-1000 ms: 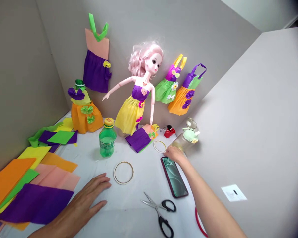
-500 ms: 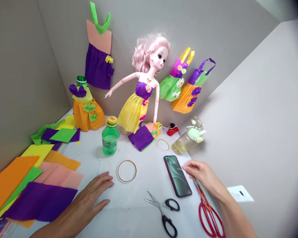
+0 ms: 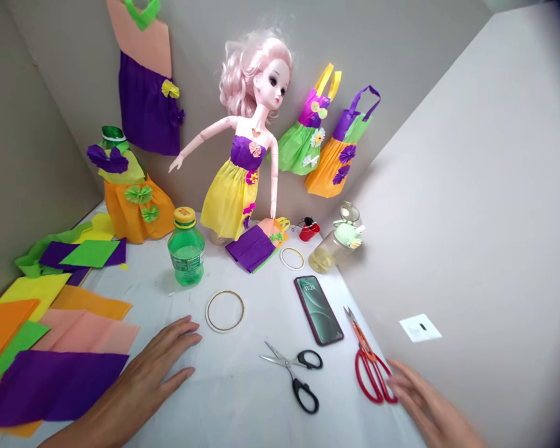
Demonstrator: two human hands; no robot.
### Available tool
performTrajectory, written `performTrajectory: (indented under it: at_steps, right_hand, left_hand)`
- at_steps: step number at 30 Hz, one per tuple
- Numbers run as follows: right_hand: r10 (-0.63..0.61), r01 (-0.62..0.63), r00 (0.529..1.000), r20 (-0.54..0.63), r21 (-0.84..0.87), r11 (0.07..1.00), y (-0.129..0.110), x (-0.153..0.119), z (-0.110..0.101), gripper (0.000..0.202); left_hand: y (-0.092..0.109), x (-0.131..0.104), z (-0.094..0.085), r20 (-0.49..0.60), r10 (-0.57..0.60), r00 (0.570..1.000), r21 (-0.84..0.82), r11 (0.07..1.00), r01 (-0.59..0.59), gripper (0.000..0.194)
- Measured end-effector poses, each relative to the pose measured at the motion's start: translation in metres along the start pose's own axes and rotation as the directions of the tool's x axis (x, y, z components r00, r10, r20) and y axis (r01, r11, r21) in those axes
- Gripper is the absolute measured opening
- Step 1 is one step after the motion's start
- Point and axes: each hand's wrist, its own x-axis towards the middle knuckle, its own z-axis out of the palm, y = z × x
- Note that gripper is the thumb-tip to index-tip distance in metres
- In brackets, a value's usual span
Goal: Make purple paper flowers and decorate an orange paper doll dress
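My left hand [image 3: 156, 367] lies flat on the white table, fingers stretched, holding nothing. Just right of its fingertips is a ring-shaped roll of thin tape [image 3: 224, 311]. At the table's right edge my right hand [image 3: 422, 398] is beside the red-handled scissors [image 3: 372, 367]; its fingers are stretched and somewhat blurred, and I cannot tell whether they touch the handle. Black-handled scissors [image 3: 293, 370] lie with blades apart between my hands. A phone [image 3: 318, 310] with a lit screen rests above them. Sheets of coloured fabric [image 3: 56, 386] are spread left of my left hand.
A doll [image 3: 242, 149] in a purple and yellow dress stands at the back, near a green bottle [image 3: 186, 252]. Small fabric dresses [image 3: 340, 149] hang on the wall. A tumbler [image 3: 331, 249], a red spool [image 3: 309, 232] and a second tape ring [image 3: 292, 259] are at the back right.
My right hand has moved from beside the phone and the scissors' tips down and right to their red handles. The view has shifted slightly. My left hand stays flat in place.
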Motion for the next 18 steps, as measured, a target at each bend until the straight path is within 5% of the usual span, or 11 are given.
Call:
performTrajectory:
  at_steps: [2,7,12,18]
  right_hand:
    - [-0.124,0.12,0.989,-0.08,-0.059,0.991,-0.024,0.028,0.024,0.038]
    - [-0.351,0.347,0.937,-0.008,-0.121,0.93,-0.07,0.091,0.079,0.048]
    - [-0.302,0.297,0.941,-0.153,-0.057,0.953,-0.087,0.123,0.085,0.05]
    - [-0.136,0.153,0.938,-0.32,0.03,0.988,-0.089,0.106,0.083,0.048]
  left_hand:
    - [-0.001,-0.001,0.001,0.007,-0.002,1.0,0.006,1.0,0.002,0.035]
    - [0.0,-0.002,0.003,-0.017,0.001,1.0,0.011,1.0,-0.001,0.034]
    - [-0.001,-0.002,0.006,-0.024,-0.005,1.0,0.023,1.0,0.006,0.036]
    - [-0.003,-0.001,0.006,-0.017,-0.018,1.0,0.021,1.0,0.018,0.037]
